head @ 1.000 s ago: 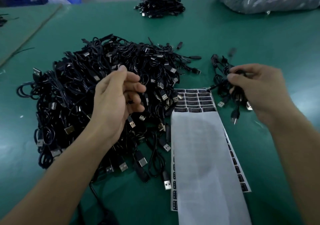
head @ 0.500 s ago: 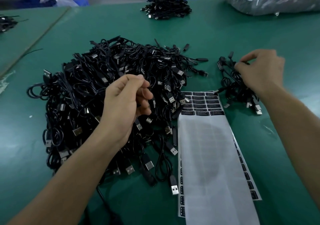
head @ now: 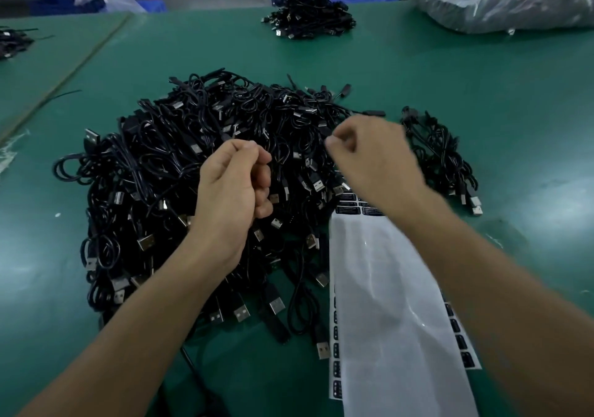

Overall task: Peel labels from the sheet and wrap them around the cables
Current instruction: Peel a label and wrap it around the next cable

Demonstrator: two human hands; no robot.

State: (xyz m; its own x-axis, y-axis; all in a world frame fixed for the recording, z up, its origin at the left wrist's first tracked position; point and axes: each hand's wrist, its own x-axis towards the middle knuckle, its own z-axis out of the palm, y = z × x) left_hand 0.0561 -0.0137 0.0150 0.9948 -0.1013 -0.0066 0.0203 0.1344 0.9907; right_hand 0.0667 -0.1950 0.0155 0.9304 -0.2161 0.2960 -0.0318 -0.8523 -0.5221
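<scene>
I see the green table (head: 418,76) bearing a heap of black USB cables (head: 154,172) beside the white label sheet (head: 385,288); left hand (head: 231,191) and right hand (head: 373,159) curl above, grips I cannot tell; blue plastic crates (head: 54,6) behind

Both arms stretched forward, bare. Left hand (head: 234,188) curled, thumb tip on first finger. Right hand (head: 373,159) curled too, blurry, near it.

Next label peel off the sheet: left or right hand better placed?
Right, likely. The right hand hovers just beyond the label rows at the far end of the sheet; the left hand is over the cable pile, better placed to pull a cable.
</scene>
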